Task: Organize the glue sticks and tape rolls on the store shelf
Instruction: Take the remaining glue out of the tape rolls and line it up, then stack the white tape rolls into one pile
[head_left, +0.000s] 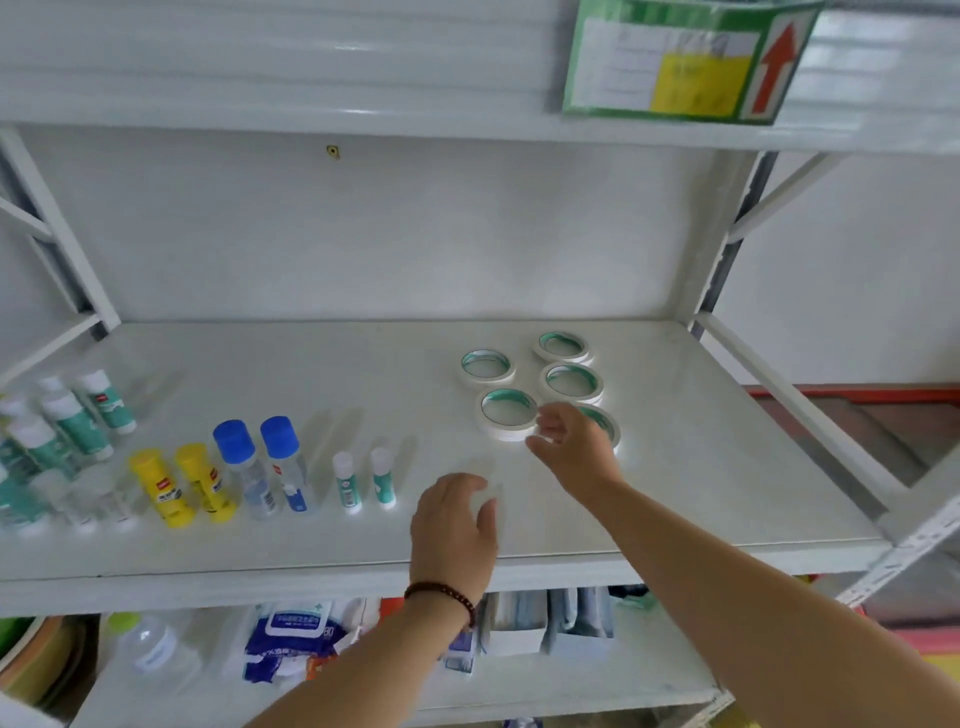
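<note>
Head view | step looked like tidying tape rolls (508, 410) on shelf (701, 467), right of glue sticks (363, 480) | your right hand (574, 449) touched the nearest roll, grip loose; left hand (454, 525) hovered spread | next you'd probably need to line that roll up.

Single head cam, on my head: looks forward and down, close over the shelf (675, 499), arms entering from below.

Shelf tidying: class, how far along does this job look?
Done: glue sticks and bottles stand in pairs; four tape rolls lie grouped flat. In hand: the right hand is at the fifth roll; the left hand hovers empty. Left: the crowded sticks at far left.
</note>
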